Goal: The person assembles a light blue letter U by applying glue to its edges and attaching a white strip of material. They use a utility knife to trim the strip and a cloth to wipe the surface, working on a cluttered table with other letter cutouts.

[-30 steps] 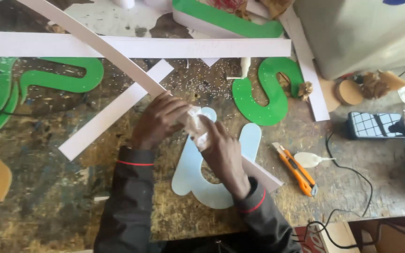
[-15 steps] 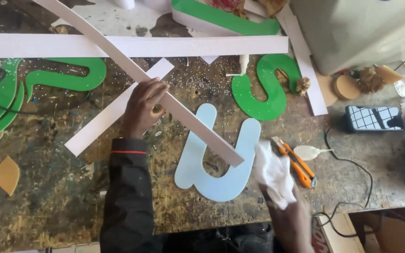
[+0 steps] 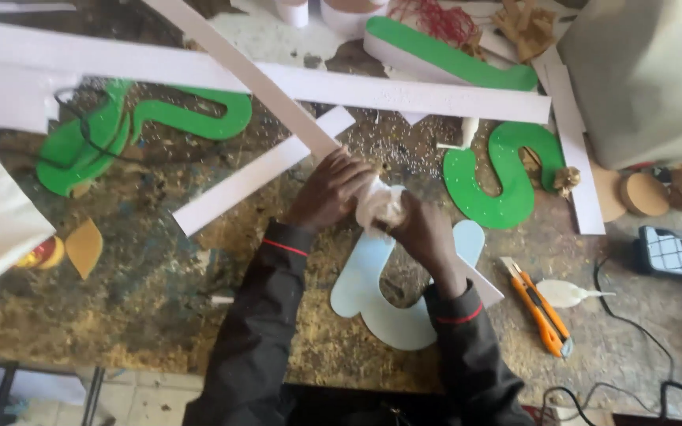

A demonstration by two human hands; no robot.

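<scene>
1. White strip (image 3: 274,95): long, thin, runs diagonally from top centre down to the hands at bench centre; its lower end shows again past the right wrist, over the pale blue letter (image 3: 392,296).
2. Left hand (image 3: 329,189): fingers curled, closed on the strip from above, knuckles up. Forearm in dark sleeve w/ red cuff line, angled up from bottom centre.
3. Right hand (image 3: 424,233): closed round a crumpled white cloth (image 3: 380,207), pressed vs. the strip just beside the left hand. Wrist bent inward, sleeve same dark w/ red line.
4. Both hands touching or nearly so at the cloth; exact contact pt betw. cloth and strip hidden by the fingers.
5. Pale blue letter: flat on bench (image 3: 159,292), directly under right hand and forearm.
6. Orange utility knife (image 3: 540,306): lying on bench, right of the blue letter, untouched. A pale teardrop-shaped piece (image 3: 566,293) just beside it.
7. Green S-shaped cutout (image 3: 503,177): flat, upper right of the hands, apart from them.
8. Other white strips: one wide (image 3: 404,91) across the top, one shorter (image 3: 258,170) left of the left hand.
9. Bench surface: worn, littered w/ sawdust.
</scene>
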